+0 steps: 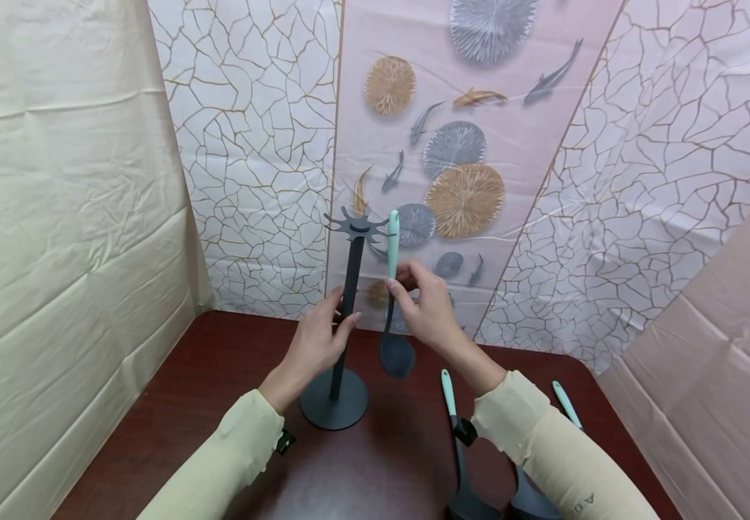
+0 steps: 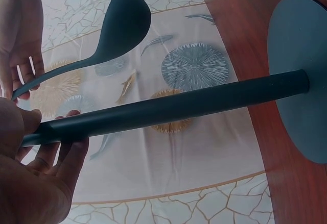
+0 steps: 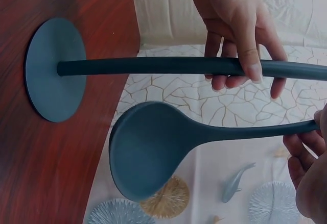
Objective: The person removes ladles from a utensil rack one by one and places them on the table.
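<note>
A dark utensil stand (image 1: pixel 351 282) rises upright from a round base, with a ring of curved hooks (image 1: pixel 358 225) at its top. My left hand (image 1: pixel 318 332) grips its pole around the middle, thumb on one side and fingers on the other. In my right hand (image 1: pixel 428 303) is a ladle (image 1: pixel 397 355), pinched where its mint-green handle meets the dark shaft. The ladle is upright with its bowl down, to the right of the pole. Its handle top overlaps the tip of a right-side hook in the head view. The right wrist view shows the dark bowl (image 3: pixel 148 150) beside the pole.
On the dark red table (image 1: pixel 219 390), a utensil with a mint handle (image 1: pixel 448 390) lies below my right forearm. Another mint-handled utensil (image 1: pixel 565 401) is farther right, partly hidden by the sleeve. Patterned cloth (image 1: pixel 258 144) hangs behind the table, and plain cloth covers the sides.
</note>
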`<control>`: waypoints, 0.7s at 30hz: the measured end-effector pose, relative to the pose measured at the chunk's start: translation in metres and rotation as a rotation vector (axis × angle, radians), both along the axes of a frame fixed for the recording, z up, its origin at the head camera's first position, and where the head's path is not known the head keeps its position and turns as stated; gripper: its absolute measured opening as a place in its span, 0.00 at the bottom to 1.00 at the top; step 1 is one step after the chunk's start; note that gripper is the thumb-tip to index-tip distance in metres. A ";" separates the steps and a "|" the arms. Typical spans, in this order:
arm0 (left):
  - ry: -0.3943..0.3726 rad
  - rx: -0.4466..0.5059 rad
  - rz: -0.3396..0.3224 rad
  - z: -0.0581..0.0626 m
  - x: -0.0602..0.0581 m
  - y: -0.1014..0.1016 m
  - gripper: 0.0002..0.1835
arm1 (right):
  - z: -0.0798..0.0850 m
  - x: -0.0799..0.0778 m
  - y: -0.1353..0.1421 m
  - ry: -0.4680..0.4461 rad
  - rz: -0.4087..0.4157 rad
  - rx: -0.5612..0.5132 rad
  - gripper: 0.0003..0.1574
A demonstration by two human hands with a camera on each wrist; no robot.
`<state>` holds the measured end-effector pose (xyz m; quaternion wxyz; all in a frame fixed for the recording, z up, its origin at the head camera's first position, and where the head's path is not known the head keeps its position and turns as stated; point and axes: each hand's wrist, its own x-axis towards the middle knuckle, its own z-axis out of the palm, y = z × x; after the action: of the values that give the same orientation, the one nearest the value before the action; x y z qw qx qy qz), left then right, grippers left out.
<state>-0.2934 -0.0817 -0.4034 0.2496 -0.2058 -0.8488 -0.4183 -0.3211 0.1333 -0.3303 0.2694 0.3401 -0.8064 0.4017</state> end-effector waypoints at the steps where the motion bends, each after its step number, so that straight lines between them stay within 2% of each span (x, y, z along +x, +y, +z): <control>1: 0.000 -0.001 0.000 0.000 0.000 0.000 0.18 | 0.000 0.000 0.000 -0.001 -0.001 0.000 0.07; 21: -0.005 -0.009 -0.003 0.000 -0.002 0.000 0.18 | 0.005 -0.003 0.005 -0.013 -0.014 -0.009 0.08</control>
<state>-0.2953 -0.0821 -0.4035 0.2460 -0.2073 -0.8510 -0.4151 -0.3240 0.1388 -0.3253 0.2686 0.3308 -0.8087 0.4055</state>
